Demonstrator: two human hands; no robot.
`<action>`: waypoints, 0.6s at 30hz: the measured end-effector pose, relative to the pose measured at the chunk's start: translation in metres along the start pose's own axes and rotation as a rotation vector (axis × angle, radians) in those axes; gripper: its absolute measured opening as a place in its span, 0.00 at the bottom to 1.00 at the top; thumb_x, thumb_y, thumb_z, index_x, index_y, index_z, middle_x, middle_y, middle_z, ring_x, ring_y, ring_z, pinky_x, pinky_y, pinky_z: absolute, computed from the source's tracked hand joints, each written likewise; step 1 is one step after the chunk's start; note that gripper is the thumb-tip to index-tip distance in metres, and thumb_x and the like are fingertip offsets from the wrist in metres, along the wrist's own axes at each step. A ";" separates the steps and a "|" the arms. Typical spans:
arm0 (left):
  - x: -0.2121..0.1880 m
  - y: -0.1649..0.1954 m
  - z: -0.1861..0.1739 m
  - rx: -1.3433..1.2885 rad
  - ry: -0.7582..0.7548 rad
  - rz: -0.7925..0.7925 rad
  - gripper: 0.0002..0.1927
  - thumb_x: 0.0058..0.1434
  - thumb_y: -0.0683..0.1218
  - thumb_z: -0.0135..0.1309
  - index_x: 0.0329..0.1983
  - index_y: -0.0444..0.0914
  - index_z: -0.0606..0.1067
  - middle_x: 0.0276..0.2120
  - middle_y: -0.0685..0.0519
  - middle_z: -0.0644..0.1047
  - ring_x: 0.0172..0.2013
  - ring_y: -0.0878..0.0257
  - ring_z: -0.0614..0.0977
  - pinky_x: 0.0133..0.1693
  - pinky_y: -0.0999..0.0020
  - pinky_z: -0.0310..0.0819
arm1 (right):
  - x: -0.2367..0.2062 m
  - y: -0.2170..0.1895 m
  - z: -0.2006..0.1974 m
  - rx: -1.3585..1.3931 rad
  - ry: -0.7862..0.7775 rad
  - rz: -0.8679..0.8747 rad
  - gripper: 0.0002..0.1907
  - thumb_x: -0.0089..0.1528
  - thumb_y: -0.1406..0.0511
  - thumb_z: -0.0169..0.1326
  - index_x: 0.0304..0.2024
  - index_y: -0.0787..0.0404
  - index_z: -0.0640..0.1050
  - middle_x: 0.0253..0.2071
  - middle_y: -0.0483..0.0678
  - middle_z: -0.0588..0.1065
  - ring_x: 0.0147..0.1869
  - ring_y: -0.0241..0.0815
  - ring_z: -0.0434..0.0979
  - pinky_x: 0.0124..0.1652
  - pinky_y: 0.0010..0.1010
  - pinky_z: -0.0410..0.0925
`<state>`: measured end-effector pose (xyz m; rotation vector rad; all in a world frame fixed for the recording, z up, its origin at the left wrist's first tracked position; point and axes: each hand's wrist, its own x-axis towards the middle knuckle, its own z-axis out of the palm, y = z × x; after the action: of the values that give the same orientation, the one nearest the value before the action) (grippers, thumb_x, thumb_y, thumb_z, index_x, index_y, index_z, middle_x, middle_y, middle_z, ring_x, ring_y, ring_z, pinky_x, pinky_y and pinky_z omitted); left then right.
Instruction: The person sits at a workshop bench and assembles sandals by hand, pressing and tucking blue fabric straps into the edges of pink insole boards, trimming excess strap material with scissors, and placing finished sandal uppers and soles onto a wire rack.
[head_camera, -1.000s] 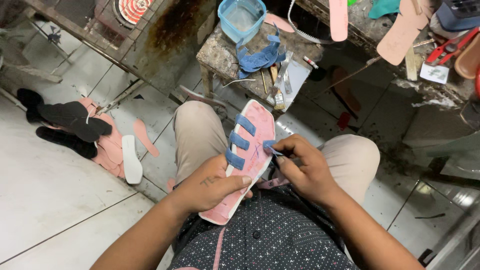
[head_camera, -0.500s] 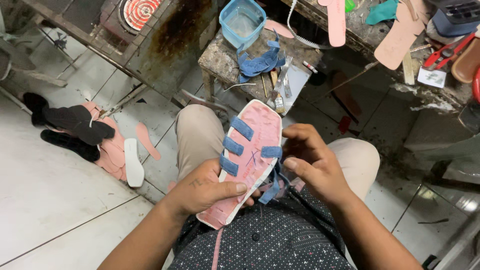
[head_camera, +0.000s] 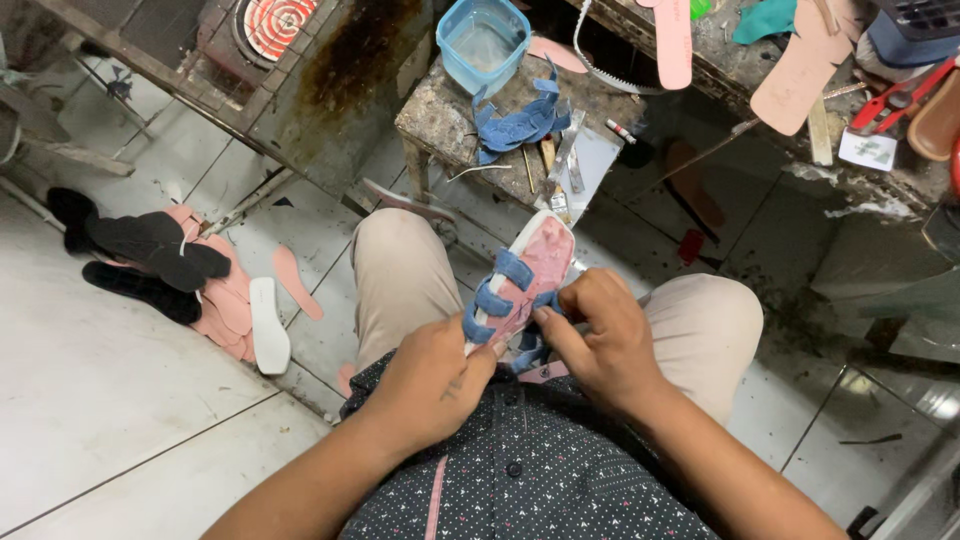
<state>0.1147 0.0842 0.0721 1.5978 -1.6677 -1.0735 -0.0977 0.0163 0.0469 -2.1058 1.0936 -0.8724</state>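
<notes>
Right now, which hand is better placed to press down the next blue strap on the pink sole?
Probably the right hand: its fingertips sit at the blue straps along the edge of the pink sole. The left hand grips the sole's near end, steadying it on the lap.

Left hand (head_camera: 432, 385), right hand (head_camera: 600, 335) — both curled

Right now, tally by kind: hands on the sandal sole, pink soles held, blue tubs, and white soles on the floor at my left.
Hands on the sole: 2, left hand and right hand
Pink sole: 1
Blue tub: 1
White sole: 1
Total: 5
</notes>
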 end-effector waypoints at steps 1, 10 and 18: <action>-0.001 0.003 0.002 -0.007 0.019 -0.015 0.09 0.64 0.45 0.51 0.41 0.34 0.75 0.29 0.40 0.80 0.35 0.40 0.82 0.36 0.52 0.74 | -0.001 -0.003 0.003 -0.020 0.021 -0.012 0.12 0.58 0.68 0.64 0.32 0.62 0.71 0.29 0.49 0.68 0.34 0.46 0.68 0.35 0.36 0.61; -0.015 0.003 0.018 0.106 0.093 -0.134 0.11 0.64 0.46 0.52 0.41 0.32 0.73 0.29 0.37 0.78 0.32 0.36 0.80 0.35 0.46 0.73 | -0.022 0.015 0.029 0.443 -0.197 0.334 0.11 0.65 0.67 0.56 0.31 0.62 0.68 0.27 0.44 0.64 0.31 0.36 0.62 0.31 0.31 0.62; -0.005 -0.017 0.027 0.230 0.049 -0.045 0.12 0.64 0.47 0.54 0.38 0.32 0.73 0.30 0.37 0.77 0.32 0.38 0.79 0.36 0.47 0.73 | 0.006 0.036 0.026 0.339 -0.312 0.394 0.14 0.60 0.61 0.62 0.30 0.61 0.72 0.24 0.42 0.69 0.29 0.34 0.66 0.29 0.30 0.64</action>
<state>0.1011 0.0936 0.0445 1.7985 -1.7822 -0.8808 -0.0914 -0.0011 0.0059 -1.6066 1.0570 -0.4788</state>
